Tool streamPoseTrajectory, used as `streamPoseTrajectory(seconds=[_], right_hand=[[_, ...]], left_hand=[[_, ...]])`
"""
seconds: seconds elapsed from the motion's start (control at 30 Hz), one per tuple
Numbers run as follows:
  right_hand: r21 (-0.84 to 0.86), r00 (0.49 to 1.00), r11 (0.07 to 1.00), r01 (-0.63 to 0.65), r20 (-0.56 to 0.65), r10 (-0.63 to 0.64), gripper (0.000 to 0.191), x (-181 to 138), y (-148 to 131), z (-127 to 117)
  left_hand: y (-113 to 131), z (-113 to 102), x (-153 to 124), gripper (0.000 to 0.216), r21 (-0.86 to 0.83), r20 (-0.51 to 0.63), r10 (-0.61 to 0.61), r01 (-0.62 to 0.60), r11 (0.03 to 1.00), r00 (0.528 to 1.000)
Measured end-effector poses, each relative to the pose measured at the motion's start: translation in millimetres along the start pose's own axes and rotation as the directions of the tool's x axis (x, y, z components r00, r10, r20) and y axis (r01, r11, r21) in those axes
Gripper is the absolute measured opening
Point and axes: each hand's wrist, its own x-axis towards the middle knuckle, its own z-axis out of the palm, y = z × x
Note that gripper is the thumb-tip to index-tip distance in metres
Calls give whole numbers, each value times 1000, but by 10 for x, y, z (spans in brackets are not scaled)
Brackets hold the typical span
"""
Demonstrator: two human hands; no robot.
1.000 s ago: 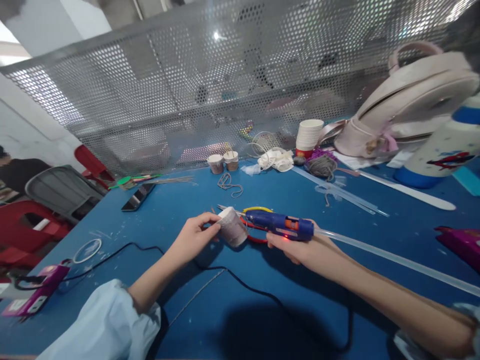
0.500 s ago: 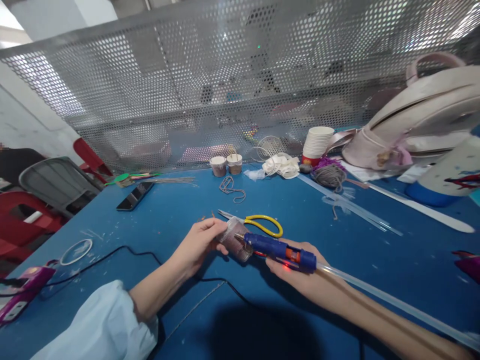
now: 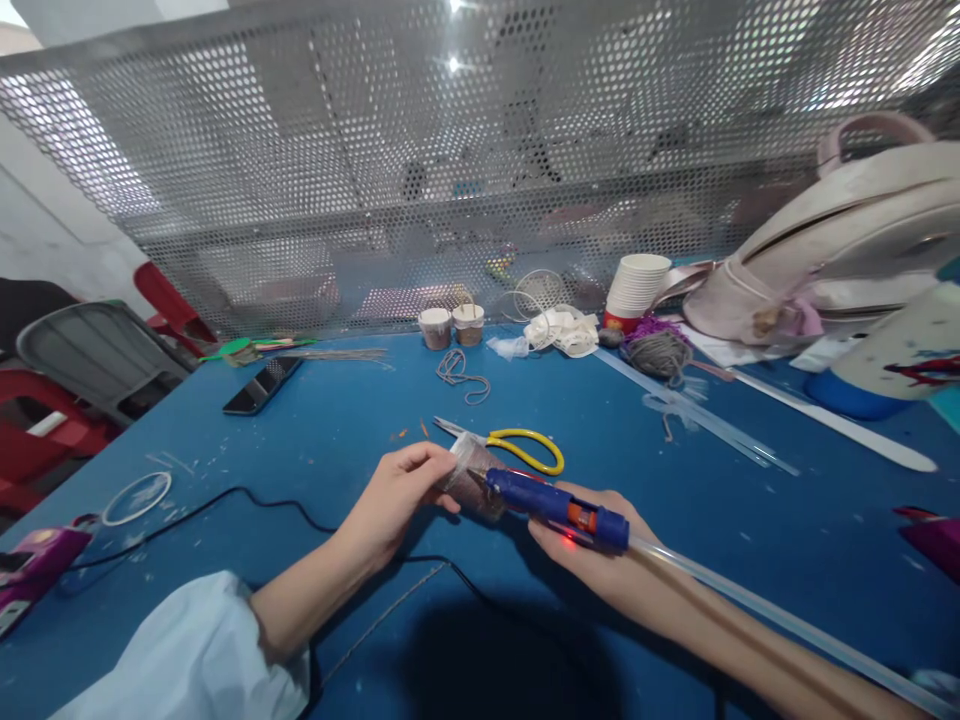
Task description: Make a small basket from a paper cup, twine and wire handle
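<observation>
My left hand [image 3: 405,495] is closed on a small cup [image 3: 474,482] wrapped in greyish-brown yarn, gripping it near its pale rim and holding it tilted. In my right hand [image 3: 592,540] is a blue hot glue gun [image 3: 559,505], its red light lit and a long clear glue stick [image 3: 750,590] sticking out of the back. The gun's nozzle points at the wrapped side of the cup, at or very near the surface; exact contact cannot be made out. Just beyond the cup lie yellow-handled scissors [image 3: 529,450]. My right fingers are partly hidden by the gun.
Two small wrapped cups [image 3: 451,327] stand by the perforated metal screen [image 3: 337,200]. A grey cord [image 3: 463,378], a phone [image 3: 262,385], stacked paper cups [image 3: 636,290], grey yarn [image 3: 658,353] and a pale backpack [image 3: 832,250] surround the work. A black cable [image 3: 281,505] crosses the blue table.
The view has shifted slightly. Both hands keep their holds, and the nozzle stays at the cup's side with the cup turned a little.
</observation>
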Motion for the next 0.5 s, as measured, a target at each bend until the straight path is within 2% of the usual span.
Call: streamPoseTrajectory(seconds=[0.5], right_hand=[[-13,999,1000,16,34,-15,19,-6,13,-6]], left_hand=[[8,36,-35,24,33,-27,41,-40,999,999]])
